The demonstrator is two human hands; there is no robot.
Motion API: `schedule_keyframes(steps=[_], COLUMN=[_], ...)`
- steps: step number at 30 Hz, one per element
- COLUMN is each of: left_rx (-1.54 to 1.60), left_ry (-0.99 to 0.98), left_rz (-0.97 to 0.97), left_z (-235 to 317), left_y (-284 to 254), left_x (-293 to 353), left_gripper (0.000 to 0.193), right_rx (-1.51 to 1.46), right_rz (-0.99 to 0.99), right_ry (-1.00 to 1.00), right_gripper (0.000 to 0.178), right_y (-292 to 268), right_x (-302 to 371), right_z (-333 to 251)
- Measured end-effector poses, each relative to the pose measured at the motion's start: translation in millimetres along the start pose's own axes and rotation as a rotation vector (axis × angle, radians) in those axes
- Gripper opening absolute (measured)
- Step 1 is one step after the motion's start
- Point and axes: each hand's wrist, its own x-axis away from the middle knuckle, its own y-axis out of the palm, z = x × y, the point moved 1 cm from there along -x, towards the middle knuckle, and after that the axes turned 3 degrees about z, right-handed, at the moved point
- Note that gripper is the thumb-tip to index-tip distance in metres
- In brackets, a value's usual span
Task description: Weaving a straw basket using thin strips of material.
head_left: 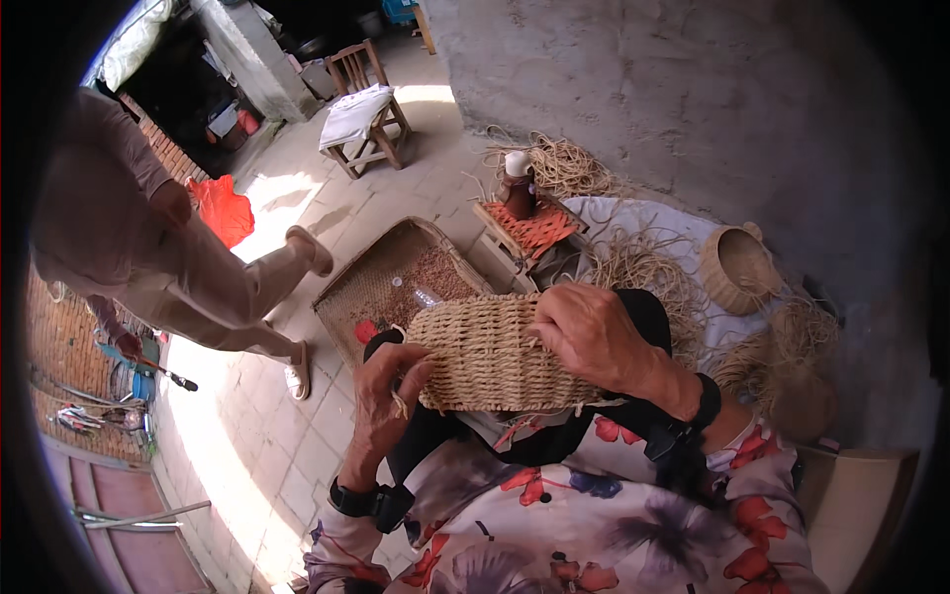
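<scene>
Item: woven straw piece (480, 358), being held across the lap, between both hands. Right hand (599, 335): fingertips being pressed together, pinching at the weave toward its right side. Left hand (384, 391): fingers being curled at the left edge (whether edge or strand is being pinched cannot be told). Condition: broad face being judged largely woven; loose ends being left along the lower edge, seemingly unfinished. Adjacent: loose strands (638, 267) being spread over white cloth (673, 215)
</scene>
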Motion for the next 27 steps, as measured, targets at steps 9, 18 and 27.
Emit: schedule_keyframes(steps=[9, 18, 27], left_rx=[-0.025, -0.061, 0.067], left_ry=[0.076, -0.298, -0.449], left_rz=[0.027, 0.232, 0.284], left_z=[-0.6, -95.2, -84.8], left_y=[8.1, -14.4, -34.0], left_x=[-3.9, 24.3, 19.9], left_gripper=[0.012, 0.017, 0.036], right_rx=[-0.161, -0.431, -0.319], right_rz=[0.174, 0.375, 0.405], right_ry=[0.397, 0.622, 0.601], right_gripper=[0.019, 0.016, 0.010], right_y=[-12.1, -25.9, -24.3], right_x=[28.7, 49.9, 66.4], right_z=[13.9, 48.0, 46.5])
